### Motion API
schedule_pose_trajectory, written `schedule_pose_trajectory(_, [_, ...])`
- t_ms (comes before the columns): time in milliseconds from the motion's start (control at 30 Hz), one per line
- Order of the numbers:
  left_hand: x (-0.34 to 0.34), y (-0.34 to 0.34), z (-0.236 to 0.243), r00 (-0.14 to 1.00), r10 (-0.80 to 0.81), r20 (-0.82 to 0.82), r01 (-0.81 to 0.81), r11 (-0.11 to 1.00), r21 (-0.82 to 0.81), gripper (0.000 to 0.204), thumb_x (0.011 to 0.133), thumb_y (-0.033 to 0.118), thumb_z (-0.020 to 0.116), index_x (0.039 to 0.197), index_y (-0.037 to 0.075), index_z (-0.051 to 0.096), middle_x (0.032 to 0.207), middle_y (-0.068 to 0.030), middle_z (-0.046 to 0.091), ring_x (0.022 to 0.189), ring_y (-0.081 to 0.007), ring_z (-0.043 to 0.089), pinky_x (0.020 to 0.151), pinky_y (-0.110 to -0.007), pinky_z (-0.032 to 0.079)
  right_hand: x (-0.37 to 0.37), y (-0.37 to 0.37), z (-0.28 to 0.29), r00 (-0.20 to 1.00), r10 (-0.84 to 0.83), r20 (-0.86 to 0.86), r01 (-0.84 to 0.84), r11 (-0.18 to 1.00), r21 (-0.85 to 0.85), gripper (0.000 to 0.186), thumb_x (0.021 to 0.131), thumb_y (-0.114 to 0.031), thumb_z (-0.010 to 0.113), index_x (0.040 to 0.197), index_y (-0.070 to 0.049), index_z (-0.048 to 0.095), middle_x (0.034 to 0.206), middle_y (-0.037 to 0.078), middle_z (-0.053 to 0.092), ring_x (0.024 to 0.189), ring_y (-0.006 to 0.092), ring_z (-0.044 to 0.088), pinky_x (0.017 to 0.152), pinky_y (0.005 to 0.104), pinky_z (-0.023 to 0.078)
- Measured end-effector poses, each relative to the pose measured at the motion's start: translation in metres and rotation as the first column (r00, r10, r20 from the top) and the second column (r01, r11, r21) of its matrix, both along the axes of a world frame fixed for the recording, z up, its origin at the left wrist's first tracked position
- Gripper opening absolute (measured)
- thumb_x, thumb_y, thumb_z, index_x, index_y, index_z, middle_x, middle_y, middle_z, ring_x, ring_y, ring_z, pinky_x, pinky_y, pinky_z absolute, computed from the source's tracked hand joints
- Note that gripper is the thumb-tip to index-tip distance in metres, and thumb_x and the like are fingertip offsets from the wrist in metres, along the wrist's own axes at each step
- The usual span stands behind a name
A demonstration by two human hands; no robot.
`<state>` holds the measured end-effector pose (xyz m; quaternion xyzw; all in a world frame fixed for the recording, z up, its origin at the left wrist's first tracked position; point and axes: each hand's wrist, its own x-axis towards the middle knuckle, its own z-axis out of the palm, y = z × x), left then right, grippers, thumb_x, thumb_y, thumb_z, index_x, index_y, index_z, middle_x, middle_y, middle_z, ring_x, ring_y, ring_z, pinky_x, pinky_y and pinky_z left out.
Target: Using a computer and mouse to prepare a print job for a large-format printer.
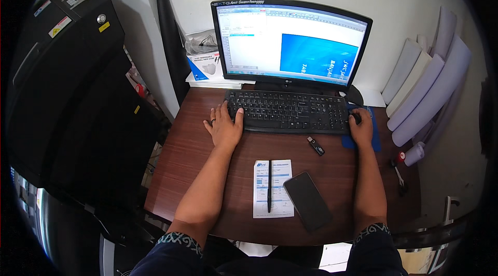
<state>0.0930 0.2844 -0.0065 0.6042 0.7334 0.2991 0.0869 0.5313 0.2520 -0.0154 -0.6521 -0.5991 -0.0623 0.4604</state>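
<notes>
My left hand lies at the left end of the black keyboard, its fingers spread with the tips on the edge keys and a ring on one finger. On the blue mouse pad, my right hand is curled over a dark computer mouse, most of which the hand covers. Behind the keyboard stands a monitor that shows a design window with a blue rectangle bearing white lettering.
Nearer me lie a printed form with a black pen on it, a dark phone and a USB stick. Scissors are at the right edge by paper rolls. A large black machine stands left.
</notes>
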Motion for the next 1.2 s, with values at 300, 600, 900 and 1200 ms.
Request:
schedule_pose_trajectory(300, [0.0,-0.0009,0.0019,1.0,-0.011,0.009,0.011,1.0,0.001,0.072,0.099,0.058,0.044,0.152,0.009,0.038,0.158,-0.0145,0.038,0.151,-0.0355,0.026,0.119,-0.066,0.008,0.0017,0.0017,-0.0046,0.999,-0.031,0.03,0.031,0.999,0.017,0.021,0.082,-0.013,0.073,0.101,-0.003,0.07,0.115,0.017,0.066,0.109,0.0365,0.063,0.095,0.0421,0.05])
schedule_pose_trajectory(600, [0.001,0.0,0.0009,1.0,-0.015,0.004,0.015,1.0,0.005,0.073,0.099,0.059,0.044,0.152,0.009,0.038,0.158,-0.0148,0.039,0.151,-0.0354,0.027,0.119,-0.066,0.009,0.0056,0.0031,-0.0082,0.999,-0.041,0.021,0.041,0.999,0.003,0.021,0.083,-0.013,0.073,0.101,-0.003,0.071,0.117,0.018,0.066,0.112,0.0364,0.063,0.097,0.0423,0.05])
schedule_pose_trajectory(900, [-0.0003,0.0009,-0.0016,1.0,-0.009,0.001,0.009,1.0,0.004,0.073,0.099,0.059,0.045,0.153,0.01,0.037,0.158,-0.0151,0.039,0.151,-0.0351,0.027,0.12,-0.065,0.008,0.0021,0.0017,-0.0041,0.999,-0.026,0.018,0.027,1.0,-0.013,0.02,0.083,-0.014,0.072,0.1,-0.004,0.071,0.117,0.018,0.066,0.114,0.0367,0.062,0.098,0.0428,0.049])
schedule_pose_trajectory(1200, [-0.003,0.0014,-0.0046,1.0,0.011,-0.003,-0.011,0.999,0.048,0.07,0.098,0.057,0.05,0.151,0.012,0.04,0.156,-0.0154,0.041,0.15,-0.0349,0.028,0.119,-0.066,0.011,0.0002,0.0028,-0.002,1.0,-0.016,-0.01,0.016,1.0,0.012,0.026,0.083,-0.014,0.072,0.106,-0.003,0.069,0.116,0.017,0.066,0.112,0.036,0.063,0.097,0.0424,0.049])
